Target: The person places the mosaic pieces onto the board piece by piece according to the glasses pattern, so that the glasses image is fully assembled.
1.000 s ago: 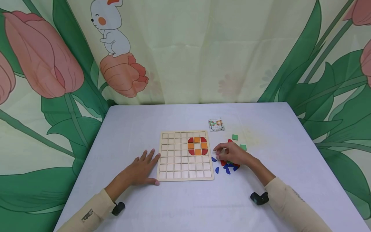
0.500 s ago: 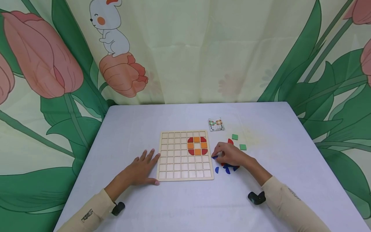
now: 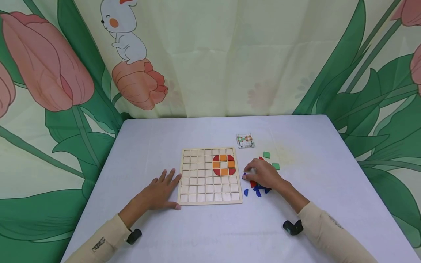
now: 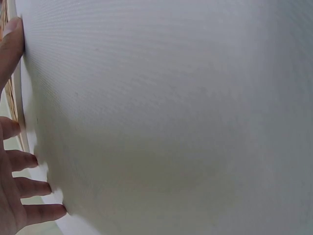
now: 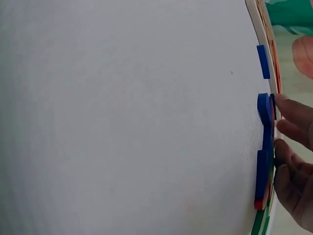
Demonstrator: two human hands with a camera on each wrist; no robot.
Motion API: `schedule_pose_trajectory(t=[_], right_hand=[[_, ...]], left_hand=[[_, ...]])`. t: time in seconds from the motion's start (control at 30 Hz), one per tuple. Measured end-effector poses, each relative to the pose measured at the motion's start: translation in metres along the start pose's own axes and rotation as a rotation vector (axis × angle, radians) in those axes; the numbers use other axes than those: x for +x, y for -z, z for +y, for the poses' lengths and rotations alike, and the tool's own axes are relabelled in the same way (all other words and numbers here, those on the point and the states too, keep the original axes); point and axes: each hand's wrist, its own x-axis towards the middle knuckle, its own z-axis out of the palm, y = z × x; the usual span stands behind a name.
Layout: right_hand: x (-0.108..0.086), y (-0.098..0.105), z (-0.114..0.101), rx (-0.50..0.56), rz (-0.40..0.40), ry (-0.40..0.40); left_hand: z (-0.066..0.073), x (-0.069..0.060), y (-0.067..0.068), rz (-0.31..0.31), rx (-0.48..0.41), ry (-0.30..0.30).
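A square wooden grid board (image 3: 200, 190) lies on the table, with red quarter-round pieces (image 3: 231, 171) and orange squares (image 3: 223, 157) forming a ring at its upper right. My left hand (image 3: 160, 191) rests beside the board's left edge, fingers spread and fingertips touching it. Right of the board, my right hand (image 3: 263, 174) is over a loose pile, thumb and forefinger bent. A blue half-round piece (image 3: 243, 175) shows at the thumb tip; whether it is pinched is unclear. In the right wrist view, the thumb (image 5: 288, 107) meets the pieces' edge. The hand hides part of the pile.
Several blue pieces (image 3: 258, 194) and a red piece (image 3: 253, 184) lie below the right hand. Two green squares (image 3: 266, 155) sit behind it. A small pattern card (image 3: 245, 141) is beyond the board. A printed curtain (image 3: 210, 73) hangs behind the table.
My right hand dipped to the blue half-round piece beside the board, then shifted slightly right, with finger and thumb further apart. The blue piece moved slightly away from me. My left hand stayed put.
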Motion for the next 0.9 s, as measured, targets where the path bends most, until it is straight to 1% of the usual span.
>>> schedule_pose_trajectory(t=[0.13, 0.3, 0.43, 0.67, 0.9], right_hand=[[-0.0014, -0.0023, -0.0043, -0.008, 0.032, -0.029], [-0.0023, -0.0031, -0.007, 0.036, 0.016, -0.041], [-0.0021, -0.0042, -0.007, 0.089, -0.018, -0.012], [-0.0007, -0.0072, -0.0075, 0.122, -0.076, 0.032], [0.0001, -0.0096, -0.0072, 0.107, -0.105, 0.071]], left_hand=[[0.0005, -0.0004, 0.0006, 0.004, 0.001, 0.002], [0.0004, -0.0002, 0.0009, 0.01, 0.001, 0.002], [-0.0005, 0.0003, 0.0008, 0.005, 0.004, -0.002], [-0.0009, -0.0004, 0.0015, -0.006, 0.0, -0.007], [0.0001, -0.0002, 0.0011, -0.011, -0.006, -0.002]])
